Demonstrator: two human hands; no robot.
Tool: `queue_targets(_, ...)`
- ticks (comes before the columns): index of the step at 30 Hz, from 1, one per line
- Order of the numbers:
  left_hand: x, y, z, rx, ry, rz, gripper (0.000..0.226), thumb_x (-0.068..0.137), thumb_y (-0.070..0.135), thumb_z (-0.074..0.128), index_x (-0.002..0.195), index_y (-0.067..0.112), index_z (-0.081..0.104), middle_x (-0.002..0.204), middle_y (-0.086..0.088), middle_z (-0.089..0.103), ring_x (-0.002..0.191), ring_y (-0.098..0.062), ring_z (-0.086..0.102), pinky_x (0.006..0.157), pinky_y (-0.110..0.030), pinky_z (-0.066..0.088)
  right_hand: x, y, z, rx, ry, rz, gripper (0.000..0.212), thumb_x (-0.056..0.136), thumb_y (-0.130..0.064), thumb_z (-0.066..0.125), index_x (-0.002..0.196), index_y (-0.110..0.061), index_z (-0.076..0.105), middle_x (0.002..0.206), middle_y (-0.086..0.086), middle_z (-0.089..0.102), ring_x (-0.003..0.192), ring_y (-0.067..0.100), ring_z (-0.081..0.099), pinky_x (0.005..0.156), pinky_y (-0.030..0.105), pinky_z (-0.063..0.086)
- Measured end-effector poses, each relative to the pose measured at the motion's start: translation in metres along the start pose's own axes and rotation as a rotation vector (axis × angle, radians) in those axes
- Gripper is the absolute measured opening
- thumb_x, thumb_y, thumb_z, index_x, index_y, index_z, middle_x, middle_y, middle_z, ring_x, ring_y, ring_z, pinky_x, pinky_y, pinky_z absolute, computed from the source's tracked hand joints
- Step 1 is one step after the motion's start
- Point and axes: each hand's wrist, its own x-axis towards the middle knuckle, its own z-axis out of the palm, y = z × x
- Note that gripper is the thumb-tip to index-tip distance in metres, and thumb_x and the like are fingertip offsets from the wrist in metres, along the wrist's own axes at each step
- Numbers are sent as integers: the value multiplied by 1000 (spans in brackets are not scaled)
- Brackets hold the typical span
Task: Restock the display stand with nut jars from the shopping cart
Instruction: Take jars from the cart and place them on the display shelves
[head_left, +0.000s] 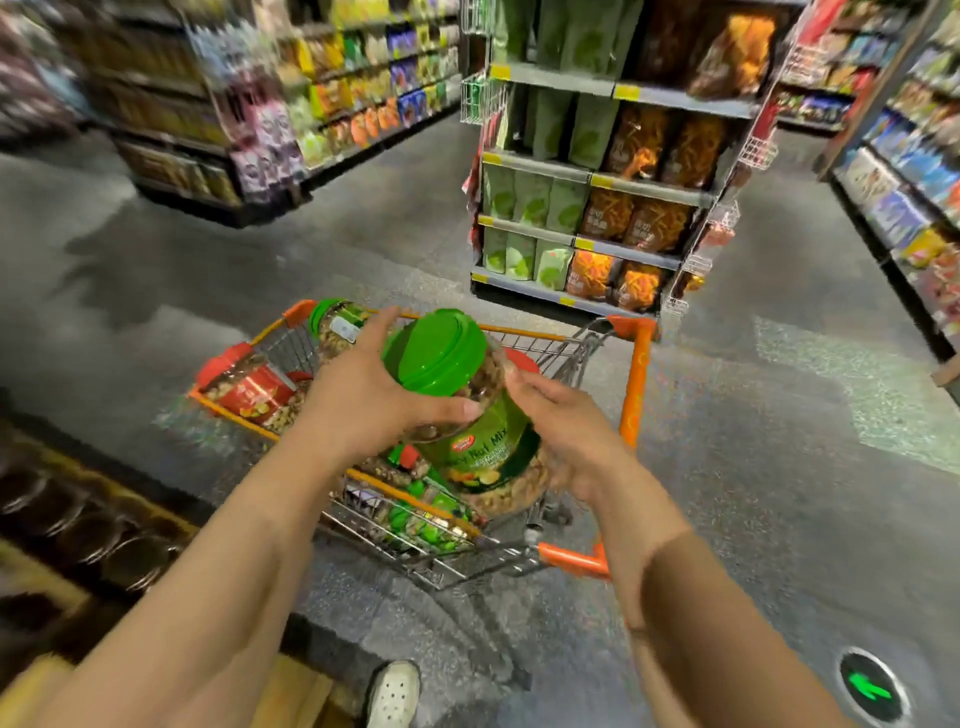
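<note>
Nut jar (470, 410) with the green lid is sitting at the centre of the frame, held tilted above the shopping cart (636, 384). Left hand (374, 400) is wrapping its fingers round the neck just under the lid; right hand (563, 431) is cupping the labelled side, fingers curled against it. Lifting-out looks like the step in hand. More jars are lying in the cart below. Next, I judge, comes carrying it toward the dark, blurred display stand (78, 525) at lower left and setting it upright.
</note>
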Motion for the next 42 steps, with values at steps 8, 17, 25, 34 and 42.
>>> queue_targets(8, -106, -8, -33, -66, 235, -55, 121, 48, 54, 97, 152, 42, 35, 128, 19, 53, 116, 1, 50, 92, -12, 37, -66, -10, 31, -15, -189, -69, 61, 82, -57, 69, 132, -22, 66, 128, 4, 70, 102, 17, 71, 83, 34, 62)
queue_targets(17, -230, -44, -102, -27, 327, -32, 128, 44, 53, 97, 153, 46, 31, 150, 17, 47, 132, -2, 45, 108, -21, 34, -155, -19, 105, -127, -392, -121, 79, 59, -79, 66, 127, -39, 65, 115, -18, 70, 110, 18, 65, 89, 58, 58)
queue_targets(25, -367, -99, -169, -188, 501, -39, 130, 39, 50, 96, 152, 49, 32, 144, 21, 47, 128, 2, 48, 105, -16, 37, -262, 3, 206, -195, -561, -146, 102, 35, -102, 63, 119, -45, 67, 122, -11, 72, 110, 22, 70, 86, 67, 56)
queue_targets(34, -559, -158, -266, -156, 625, -131, 131, 32, 50, 100, 148, 48, 40, 130, 36, 54, 118, 13, 56, 106, -19, 45, -410, 46, 338, -285, -882, -159, 105, 46, -101, 56, 141, -58, 44, 149, -17, 50, 134, 26, 53, 79, 58, 60)
queue_targets(42, -684, -171, -297, -158, 748, -194, 138, 40, 39, 100, 155, 48, 25, 148, 12, 47, 125, -3, 58, 101, -18, 48, -502, 63, 395, -301, -1182, -264, 69, 78, -81, 51, 143, -63, 38, 147, -15, 55, 132, 25, 56, 86, 60, 58)
